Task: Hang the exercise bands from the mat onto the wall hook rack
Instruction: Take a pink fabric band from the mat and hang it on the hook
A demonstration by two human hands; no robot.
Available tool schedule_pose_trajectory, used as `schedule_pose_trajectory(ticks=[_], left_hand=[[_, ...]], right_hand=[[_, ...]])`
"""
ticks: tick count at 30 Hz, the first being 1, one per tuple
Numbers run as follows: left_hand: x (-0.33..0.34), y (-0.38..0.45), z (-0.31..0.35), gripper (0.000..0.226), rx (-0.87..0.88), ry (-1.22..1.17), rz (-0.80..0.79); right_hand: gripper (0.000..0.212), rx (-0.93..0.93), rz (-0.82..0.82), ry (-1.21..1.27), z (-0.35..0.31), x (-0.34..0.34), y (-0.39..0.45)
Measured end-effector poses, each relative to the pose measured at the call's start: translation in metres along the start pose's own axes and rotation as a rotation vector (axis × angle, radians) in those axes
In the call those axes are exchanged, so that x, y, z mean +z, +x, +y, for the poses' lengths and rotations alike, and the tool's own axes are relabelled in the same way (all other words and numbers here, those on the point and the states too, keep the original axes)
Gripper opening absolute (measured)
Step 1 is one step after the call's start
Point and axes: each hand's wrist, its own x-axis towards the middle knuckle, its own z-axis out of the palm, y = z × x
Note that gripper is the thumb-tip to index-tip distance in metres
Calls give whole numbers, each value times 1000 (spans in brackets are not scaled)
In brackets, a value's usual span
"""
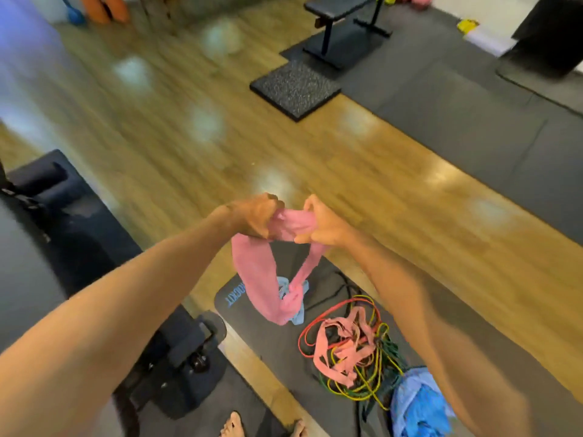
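You hold one pink band mid-frame, left hand and right hand clenched around it; remaining bands lie tangled on the mat at lower centre, no hook rack visible.

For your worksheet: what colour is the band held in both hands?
Pink band, head view.

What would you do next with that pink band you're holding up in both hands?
Probably work the knot loose first. Both the left hand and the right hand grip the top of the pink band, but its lower end looks tangled with a light blue band, so hanging it now would likely drag that one along. The hook rack isn't in view.
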Motion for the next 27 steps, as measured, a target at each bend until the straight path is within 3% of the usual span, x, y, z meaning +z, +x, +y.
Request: schedule_pose_trajectory(ticks=[2,4,6,9,13,15,17,19,24,27], left_hand=[[-50,-20,26,37,-49,98,-73],[-95,-39,58,20,-62,87,-34],[-135,-58,89,16,-84,-108,23],[-179,-82,126,14,-75,-513,63],[-212,-105,153,10,-56,-778,10],[-225,-111,162,26,-23,-742,-12],[-236,-117,169,44,-5,-699,-71],[-245,-120,172,48,27,-722,-108],[-257,-118,177,24,76,-837,2],[-251,-106,173,7,68,-877,127]], right_hand=[[62,9,16,14,-30,-42,-37],[41,12,18,-53,-60,-73,-69],[25,20,45,-42,-82,-93,-102],[22,5,101,156,-106,-107,-146],[44,-46,68,303,-135,-114,-170],[50,-19,17,292,-151,-119,-175],[46,24,12,242,-165,-123,-180],[40,66,34,195,-177,-128,-185],[60,34,121,348,-184,-126,-198],[51,67,209,598,-172,-117,-214]])
